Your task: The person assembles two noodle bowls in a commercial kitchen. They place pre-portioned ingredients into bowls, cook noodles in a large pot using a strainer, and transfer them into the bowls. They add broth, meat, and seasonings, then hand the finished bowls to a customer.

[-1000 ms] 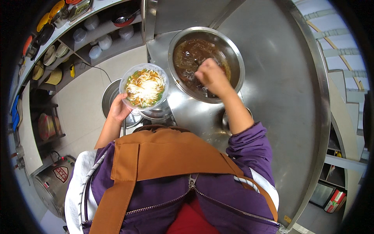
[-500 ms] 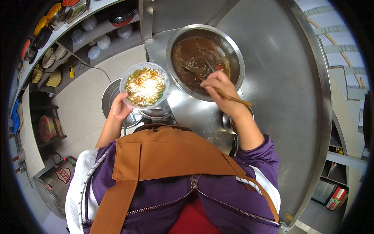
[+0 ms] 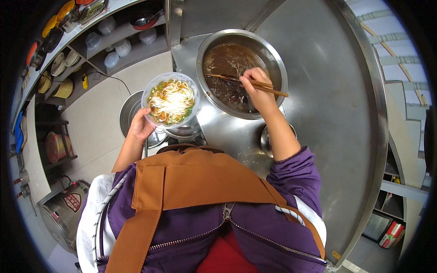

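My left hand grips the rim and side of a clear plastic bowl. Pale noodles lie in an orange-brown broth inside it, with green bits around them. Over a large steel basin at the far middle, my right hand is closed round a pair of wooden chopsticks. Their tips point left, just above or touching the dark brown liquid in the basin. What lies under the surface is hidden.
A steel counter spreads to the right, with a small steel bowl partly behind my right forearm. Below the noodle bowl stand round steel pots. Shelves with plastic bowls line the far left. A steel drum-shaped cooker stands near left.
My right hand has moved slightly up and left. The chopsticks have swung from slanting and spread apart to lying nearly level and close together. My left hand and the noodle bowl have barely moved.
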Motion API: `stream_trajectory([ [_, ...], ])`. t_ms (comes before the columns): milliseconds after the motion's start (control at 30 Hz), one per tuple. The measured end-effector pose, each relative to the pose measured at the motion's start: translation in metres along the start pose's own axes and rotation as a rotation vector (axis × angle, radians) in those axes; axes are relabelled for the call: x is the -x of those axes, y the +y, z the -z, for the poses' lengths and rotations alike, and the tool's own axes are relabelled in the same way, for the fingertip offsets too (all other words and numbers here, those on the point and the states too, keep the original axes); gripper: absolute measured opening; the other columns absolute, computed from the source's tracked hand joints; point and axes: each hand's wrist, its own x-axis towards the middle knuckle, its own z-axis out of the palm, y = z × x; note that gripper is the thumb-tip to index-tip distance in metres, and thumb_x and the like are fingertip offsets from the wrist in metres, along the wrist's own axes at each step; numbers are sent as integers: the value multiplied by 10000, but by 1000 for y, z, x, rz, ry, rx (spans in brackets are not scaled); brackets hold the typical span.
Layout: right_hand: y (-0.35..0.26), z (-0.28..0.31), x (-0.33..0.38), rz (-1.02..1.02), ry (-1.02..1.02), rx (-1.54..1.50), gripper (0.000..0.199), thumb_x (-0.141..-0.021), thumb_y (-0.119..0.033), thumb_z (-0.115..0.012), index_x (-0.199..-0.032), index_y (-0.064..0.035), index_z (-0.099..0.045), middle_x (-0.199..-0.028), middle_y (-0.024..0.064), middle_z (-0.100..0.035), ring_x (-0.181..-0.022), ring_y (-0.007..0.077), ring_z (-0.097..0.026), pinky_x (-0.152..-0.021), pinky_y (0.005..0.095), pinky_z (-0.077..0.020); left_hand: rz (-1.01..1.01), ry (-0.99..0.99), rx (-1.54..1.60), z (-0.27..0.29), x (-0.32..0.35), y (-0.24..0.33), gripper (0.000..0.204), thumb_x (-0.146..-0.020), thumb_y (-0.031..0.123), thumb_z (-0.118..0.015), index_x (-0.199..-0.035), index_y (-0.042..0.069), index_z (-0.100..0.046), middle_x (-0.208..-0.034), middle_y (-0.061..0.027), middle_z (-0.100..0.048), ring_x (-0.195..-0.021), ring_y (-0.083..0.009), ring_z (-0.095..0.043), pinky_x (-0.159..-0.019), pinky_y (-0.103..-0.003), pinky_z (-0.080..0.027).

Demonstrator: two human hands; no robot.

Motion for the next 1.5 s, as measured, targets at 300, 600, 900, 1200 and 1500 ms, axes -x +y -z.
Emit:
stream_trajectory([
  [300, 22, -15, -31, 14, -67, 128, 205, -822, -195, -578, -765, 1, -585, -750, 87, -595, -648, 184, -590, -619, 307, -472, -5, -9, 12, 5, -2, -2, 544, -760, 166, -562, -1235, -32, -388, -1223, -159, -485, -1124, -280, -472, -974, -431, -358],
  [600, 87, 58, -47, -606, 427, -741, 228, -902, -193, -477, -886, 35, -481, -795, 135, -559, -581, 226, -610, -531, 299, -571, -17, -18, -23, 7, -4, -7, 610, -747, 209, -583, -1268, -16, -358, -1262, -161, -450, -1147, -292, -447, -980, -437, -348],
  [900, 69, 86, -37, -525, 432, -747, 268, -917, -212, -444, -875, 48, -495, -735, 150, -575, -573, 224, -617, -535, 282, -570, -2, -61, 46, 6, -8, -6, 479, -773, 111, -548, -1202, -56, -414, -1182, -164, -515, -1073, -271, -519, -955, -406, -392],
  [1200, 50, 83, -24, -477, 424, -731, 268, -917, -209, -440, -879, 51, -493, -739, 155, -572, -556, 225, -610, -540, 288, -568, 4, -77, 31, 5, -13, -8, 461, -772, 107, -549, -1189, -50, -432, -1170, -157, -526, -1065, -265, -525, -935, -407, -410],
  [1500, -15, 96, -20, -336, 406, -785, 257, -904, -204, -481, -845, 44, -515, -732, 147, -585, -566, 225, -620, -530, 274, -570, 31, -104, 17, 14, -19, -11, 503, -781, 148, -538, -1225, -44, -400, -1209, -174, -492, -1104, -293, -491, -955, -434, -384],
])
